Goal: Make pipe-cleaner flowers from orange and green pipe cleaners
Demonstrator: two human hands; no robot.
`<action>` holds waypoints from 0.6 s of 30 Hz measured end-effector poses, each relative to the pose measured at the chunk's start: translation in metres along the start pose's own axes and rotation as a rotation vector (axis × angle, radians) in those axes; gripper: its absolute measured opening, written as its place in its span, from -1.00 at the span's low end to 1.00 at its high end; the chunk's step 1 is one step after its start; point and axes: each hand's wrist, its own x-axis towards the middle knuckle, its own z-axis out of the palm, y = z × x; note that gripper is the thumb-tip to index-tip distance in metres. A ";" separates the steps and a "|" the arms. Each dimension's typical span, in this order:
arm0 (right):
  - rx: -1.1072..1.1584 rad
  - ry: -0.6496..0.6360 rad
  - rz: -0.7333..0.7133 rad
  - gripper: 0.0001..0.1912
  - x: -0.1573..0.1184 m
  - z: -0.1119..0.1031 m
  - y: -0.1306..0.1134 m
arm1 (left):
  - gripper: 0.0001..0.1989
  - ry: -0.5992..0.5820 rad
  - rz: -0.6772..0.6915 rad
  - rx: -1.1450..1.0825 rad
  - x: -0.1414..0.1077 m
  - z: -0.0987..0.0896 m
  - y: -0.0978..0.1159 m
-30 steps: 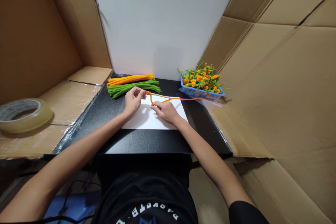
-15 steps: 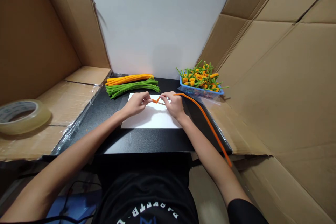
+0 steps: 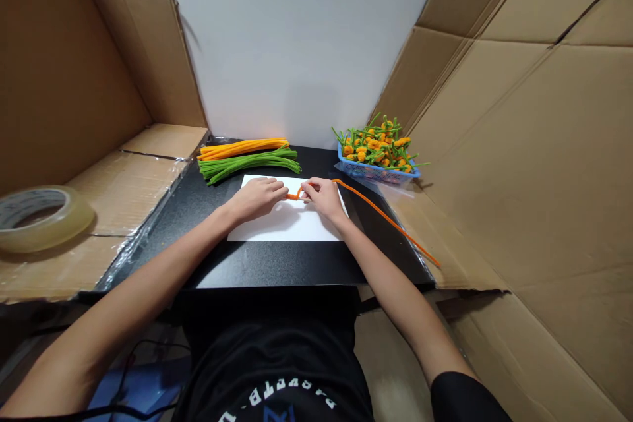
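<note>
Orange chenille pipe cleaner [image 3: 293, 196], shown from a head-worn camera, held just above the far half of a white paper sheet [image 3: 281, 227]. A short angular bend in the stem lay between the two hands, while its long free length ran right past the sheet's edge and over a black table top [image 3: 267, 264], its tip seeming to reach the tan corrugated cardboard lining [image 3: 519, 145]. Relative to the frame one second earlier, the hands had come together and the free length had swung from across the sheet out to the right. Grip: the left hand [image 3: 256, 200] was curled and appeared to pinch the short end, and the right hand [image 3: 322, 199] was closed on the stem at the bend; neither had released it, although the thumbs' exact contact was hidden. Beyond the sheet lay a bundle of straight orange pipe cleaners [image 3: 242, 148] and a bundle of green pipe cleaners [image 3: 250, 168]. To the right stood a blue plastic basket [image 3: 376, 175] heaped with orange-and-green pipe-cleaner flowers [image 3: 376, 145]. A roll of clear adhesive tape [image 3: 39, 221] lay on the cardboard at far left.
</note>
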 end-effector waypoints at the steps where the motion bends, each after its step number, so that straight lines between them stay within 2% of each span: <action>1: 0.001 0.007 0.023 -0.76 0.000 0.002 0.002 | -0.85 -0.027 0.007 0.040 0.001 0.000 0.001; 7: 0.000 0.041 0.169 -0.77 -0.002 0.011 0.011 | -0.85 -0.077 0.001 0.103 0.002 0.004 0.012; 12: -0.038 0.034 0.125 -0.77 -0.003 0.012 0.012 | -0.81 -0.059 0.023 0.151 0.002 0.007 0.013; 18: -0.035 0.023 0.099 -0.75 -0.004 0.012 0.011 | -0.85 -0.013 -0.034 0.120 0.000 0.007 0.014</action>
